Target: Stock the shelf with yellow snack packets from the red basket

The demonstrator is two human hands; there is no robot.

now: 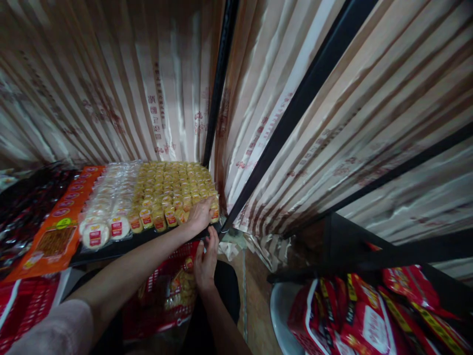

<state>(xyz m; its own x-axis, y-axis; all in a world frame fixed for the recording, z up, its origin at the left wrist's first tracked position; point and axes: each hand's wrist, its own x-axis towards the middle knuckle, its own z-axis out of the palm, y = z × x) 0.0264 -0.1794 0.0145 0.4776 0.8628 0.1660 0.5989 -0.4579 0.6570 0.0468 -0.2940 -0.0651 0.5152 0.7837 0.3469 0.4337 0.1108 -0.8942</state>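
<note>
My left hand (200,215) reaches across to the front right corner of the rows of small yellow wrapped snack packs (168,185). Its fingers lie stretched over the packs there; I cannot see one held in them. Just below, at the shelf's front edge, my right hand (207,261) is raised with its fingers apart and nothing visible in it. Under my hands stands a red plastic basket (162,318), with more yellow wrapped packs (181,291) inside.
Round white wrapped packs (111,217), orange bags (55,236) and dark shiny packets (27,212) share the black shelf (107,250). Black posts (281,123) rise before a pleated curtain (177,79). At right, red snack bags (369,315) lie near a white basin (283,315).
</note>
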